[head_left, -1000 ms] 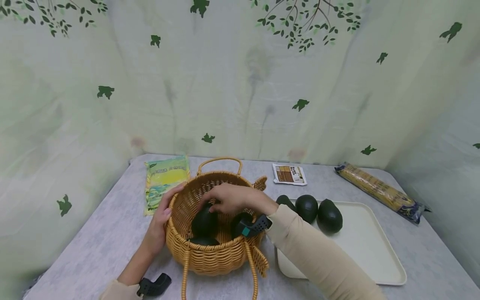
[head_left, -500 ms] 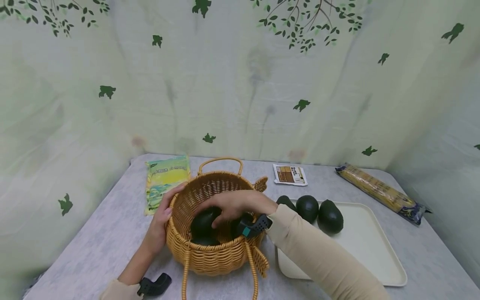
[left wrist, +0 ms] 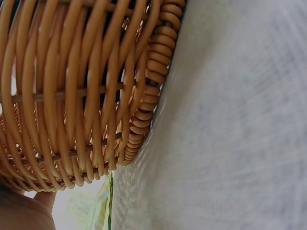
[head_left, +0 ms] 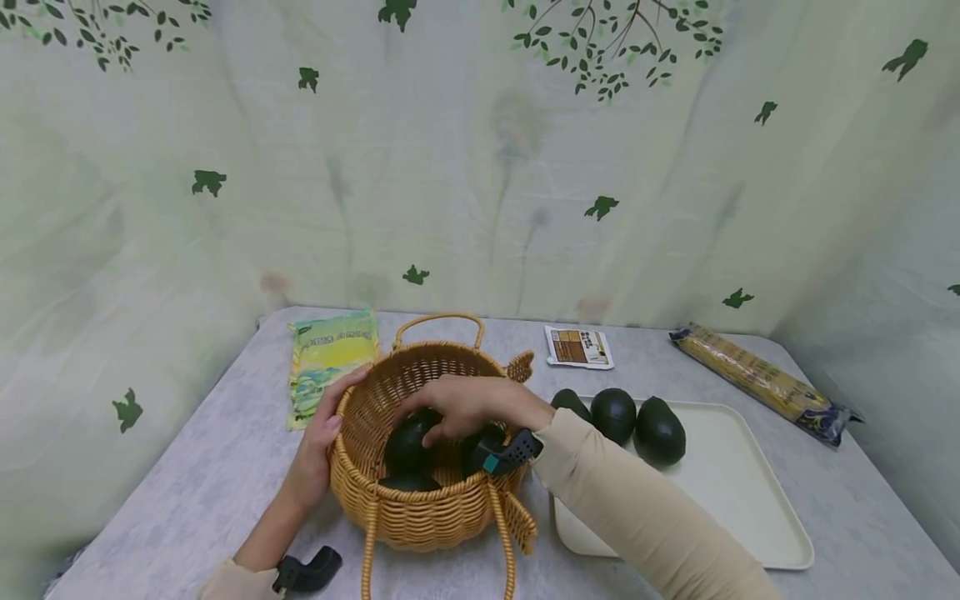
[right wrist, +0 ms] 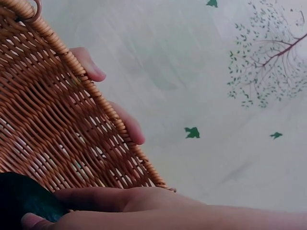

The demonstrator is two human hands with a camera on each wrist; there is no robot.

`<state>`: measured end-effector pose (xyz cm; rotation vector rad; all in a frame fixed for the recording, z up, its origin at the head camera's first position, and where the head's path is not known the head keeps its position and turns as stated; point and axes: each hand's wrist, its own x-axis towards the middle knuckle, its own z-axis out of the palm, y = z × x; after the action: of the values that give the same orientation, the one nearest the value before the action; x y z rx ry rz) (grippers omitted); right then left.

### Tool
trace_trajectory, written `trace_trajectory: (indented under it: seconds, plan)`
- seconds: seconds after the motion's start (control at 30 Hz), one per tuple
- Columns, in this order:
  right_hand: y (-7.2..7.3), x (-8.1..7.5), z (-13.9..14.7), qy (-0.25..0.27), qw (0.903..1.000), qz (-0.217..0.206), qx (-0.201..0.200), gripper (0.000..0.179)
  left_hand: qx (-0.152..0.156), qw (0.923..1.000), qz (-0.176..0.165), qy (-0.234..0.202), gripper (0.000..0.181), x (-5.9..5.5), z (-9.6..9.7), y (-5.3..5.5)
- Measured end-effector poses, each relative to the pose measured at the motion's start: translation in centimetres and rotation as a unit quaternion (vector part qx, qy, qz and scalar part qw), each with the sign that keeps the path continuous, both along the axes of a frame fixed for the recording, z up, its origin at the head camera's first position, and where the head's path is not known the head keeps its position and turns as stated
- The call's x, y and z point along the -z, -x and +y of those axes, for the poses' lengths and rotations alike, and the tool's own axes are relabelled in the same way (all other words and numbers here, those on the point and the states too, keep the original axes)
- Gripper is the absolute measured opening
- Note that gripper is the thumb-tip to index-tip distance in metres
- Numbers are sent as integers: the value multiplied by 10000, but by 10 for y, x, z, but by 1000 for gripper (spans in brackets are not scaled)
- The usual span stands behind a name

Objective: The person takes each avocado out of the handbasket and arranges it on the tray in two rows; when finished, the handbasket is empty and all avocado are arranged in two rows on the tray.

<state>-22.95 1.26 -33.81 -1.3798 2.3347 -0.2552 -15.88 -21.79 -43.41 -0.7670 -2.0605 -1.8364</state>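
Right hand: reaches down inside the wicker basket [head_left: 427, 521], centre of the frame; grip of the right hand [head_left: 453, 404] clamped on an avocado [head_left: 408, 446], thumb one side, fingers over the other. Likely taken from above because the walls rise round it. Whether its weight is off the basket, cannot tell.
Left hand: left hand [head_left: 322, 433] against the basket's outer left side, thumb and fingers apart, tips just past the rim, none seen hooked inside. Probably there to steady the basket.
Other avocados inside: lower avocado [head_left: 408, 482] beneath the held one, partly behind the near rim; another avocado [head_left: 477, 454] at the right wall, partly under the right wrist.
Handles: far handle [head_left: 438, 316] upright; near handle [head_left: 504, 542] hanging toward the bottom edge, so the mouth is unobstructed by either.
Tray: cream tray [head_left: 738, 500], right of centre; three avocados [head_left: 660, 432] grouped at its upper left.
In the way: beige right sleeve [head_left: 637, 500] crosses the tray's left part.
Back of table: yellow-green packet [head_left: 333, 354] upper left of basket; small white-brown packet [head_left: 579, 348] above the tray; long packet [head_left: 761, 383] slanting at right.
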Motion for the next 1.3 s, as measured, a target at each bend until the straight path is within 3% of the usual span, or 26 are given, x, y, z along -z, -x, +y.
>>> trace_trajectory:
  seconds: [0.63, 0.93, 1.13, 1.3]
  plan:
    - [-6, -8, 5, 4, 9995, 207, 249, 45, -37, 10000, -33, 14, 55, 4, -1, 0]
    - [-6, -28, 24, 932, 9941, -74, 557, 45, -85, 9999, 23, 90, 54, 4, -1, 1]
    - [-5, -36, 48, 1563, 9847, -306, 703, 46, 70, 9998, 211, 10, 54, 4, -1, 2]
    - [-8, -46, 73, 1998, 9743, -569, 868, 47, 116, 9998, 149, -92, 54, 4, -1, 3]
